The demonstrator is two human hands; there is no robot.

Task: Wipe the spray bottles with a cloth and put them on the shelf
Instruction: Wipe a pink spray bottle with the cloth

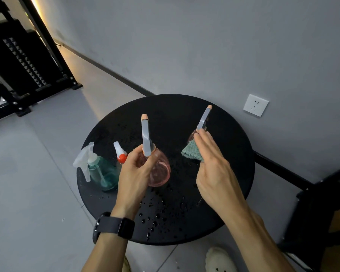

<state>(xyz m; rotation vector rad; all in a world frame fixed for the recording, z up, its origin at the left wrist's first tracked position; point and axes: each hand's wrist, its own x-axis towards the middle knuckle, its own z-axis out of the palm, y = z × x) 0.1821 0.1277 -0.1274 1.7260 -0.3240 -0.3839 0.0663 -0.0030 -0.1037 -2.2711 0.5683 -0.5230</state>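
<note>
My left hand (134, 173) grips a round pink spray bottle (159, 171) with a long grey spout, held above the round black table (234, 146). My right hand (212, 163) holds a green cloth (191, 152), its fingers stretched out beside a second pink bottle (192, 135) with a grey spout that stands on the table behind it. A teal spray bottle (103, 173) with a clear trigger stands at the table's left edge. Beside it is a small bottle with a red and white nozzle (121, 154), partly hidden by my left hand.
Water drops cover the near part of the table. A black metal rack (28, 61) stands at the far left on the floor. A grey wall with a white socket (255, 105) is behind the table. A dark piece of furniture (322, 213) sits at the right.
</note>
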